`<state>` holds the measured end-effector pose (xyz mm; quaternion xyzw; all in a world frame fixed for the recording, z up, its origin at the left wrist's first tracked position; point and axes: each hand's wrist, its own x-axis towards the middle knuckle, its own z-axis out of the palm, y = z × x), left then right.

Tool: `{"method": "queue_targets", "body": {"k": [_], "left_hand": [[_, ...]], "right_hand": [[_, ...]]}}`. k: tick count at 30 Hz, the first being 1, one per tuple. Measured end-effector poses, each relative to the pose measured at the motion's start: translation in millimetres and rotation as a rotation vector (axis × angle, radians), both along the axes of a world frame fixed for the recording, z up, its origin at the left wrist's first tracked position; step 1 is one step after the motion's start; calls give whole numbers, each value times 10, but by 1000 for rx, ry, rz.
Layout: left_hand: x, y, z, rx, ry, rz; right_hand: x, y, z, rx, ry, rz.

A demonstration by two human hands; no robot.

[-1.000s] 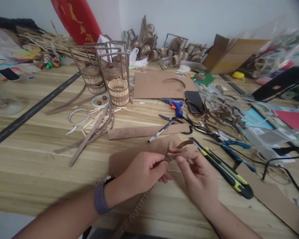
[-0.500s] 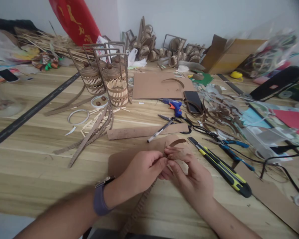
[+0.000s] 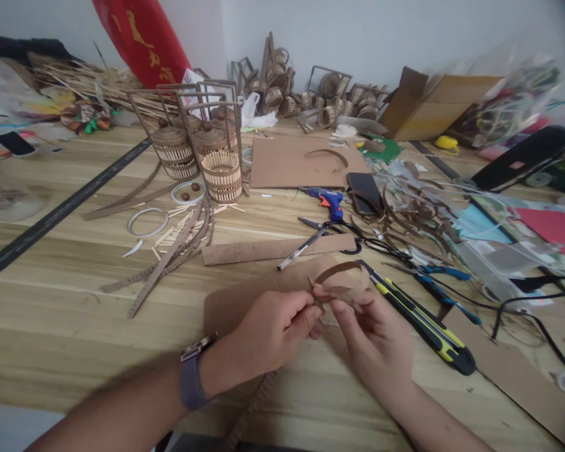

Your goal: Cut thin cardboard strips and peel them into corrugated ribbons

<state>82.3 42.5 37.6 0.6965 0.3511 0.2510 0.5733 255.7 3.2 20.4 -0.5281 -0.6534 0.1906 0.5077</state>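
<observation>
My left hand (image 3: pixel 280 326), with a watch (image 3: pixel 195 370) on the wrist, pinches a strip of brown cardboard near the middle of the table. Meeting it fingertip to fingertip, my right hand (image 3: pixel 370 333) is closed on the same cardboard strip (image 3: pixel 341 270), whose loose end curls up and over above the fingers. The part between my fingertips is mostly hidden. A ridged, corrugated strip (image 3: pixel 252 408) runs from below my left hand toward the table's near edge. Under and beyond my hands lies a flat brown cardboard piece (image 3: pixel 235 304).
A yellow-black utility knife (image 3: pixel 419 320) and blue-handled pliers (image 3: pixel 437 282) lie right. Beyond my hands are a pen (image 3: pixel 301 249), scissors (image 3: pixel 324 225), a blue glue gun (image 3: pixel 329 201) and a phone (image 3: pixel 365 193). Small lantern-like baskets (image 3: pixel 221 176) stand back left, near cardboard strips (image 3: pixel 169 257).
The cardboard strip's loose end now shows longer and arches further over my right hand. My right hand has shifted slightly right and turned; my left hand stays near the same spot.
</observation>
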Motion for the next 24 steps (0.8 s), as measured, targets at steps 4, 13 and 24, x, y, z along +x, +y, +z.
{"method": "queue_targets", "body": {"k": [4,13,24], "left_hand": [[-50,96,100,-261,-140,9],[-107,209,98,-784,-488,-93],[30,204,-75,-670,-615,239]], "right_hand": [[80,93,41,89,-117,78],[2,131,144,-383,324,355],[-46,198,78,-457,652,147]]}}
